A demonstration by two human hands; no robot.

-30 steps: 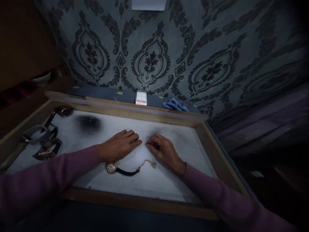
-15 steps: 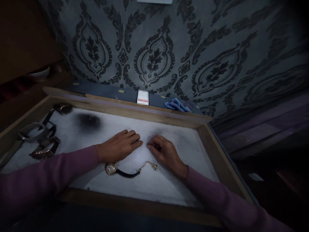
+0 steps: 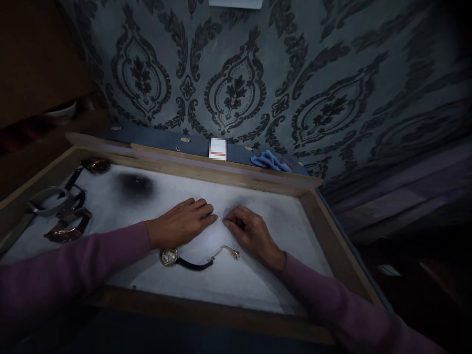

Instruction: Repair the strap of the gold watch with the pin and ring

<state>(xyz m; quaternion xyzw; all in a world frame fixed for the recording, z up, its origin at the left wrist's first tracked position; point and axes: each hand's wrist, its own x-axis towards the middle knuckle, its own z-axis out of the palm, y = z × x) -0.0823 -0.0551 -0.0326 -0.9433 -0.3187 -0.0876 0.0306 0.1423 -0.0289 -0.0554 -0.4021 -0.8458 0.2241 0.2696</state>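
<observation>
Above the middle of the white tray bottom, my left hand [image 3: 184,223] and my right hand [image 3: 251,235] face each other, fingertips a short gap apart. My right thumb and forefinger pinch a thin, shiny metal piece [image 3: 221,219], too small to name surely. It points at my left fingertips, which are closed together; what they hold is hidden. Just below my left hand lies a wristwatch [image 3: 169,256] with a gold-coloured case. Its black strap [image 3: 195,266] stretches right to a gold-coloured clasp [image 3: 224,250], under my right hand. Neither hand touches the clasp.
A wooden rim [image 3: 236,179] surrounds the white surface. Several watches lie at the left, among them a dark one [image 3: 98,166] and one with a brown strap [image 3: 70,228]. On the back ledge are a white pack [image 3: 217,149] and a blue cloth [image 3: 270,161]. A patterned wall rises behind.
The view has shifted very slightly. Both hands keep their pose around the thin metal piece, and the watch lies as before.
</observation>
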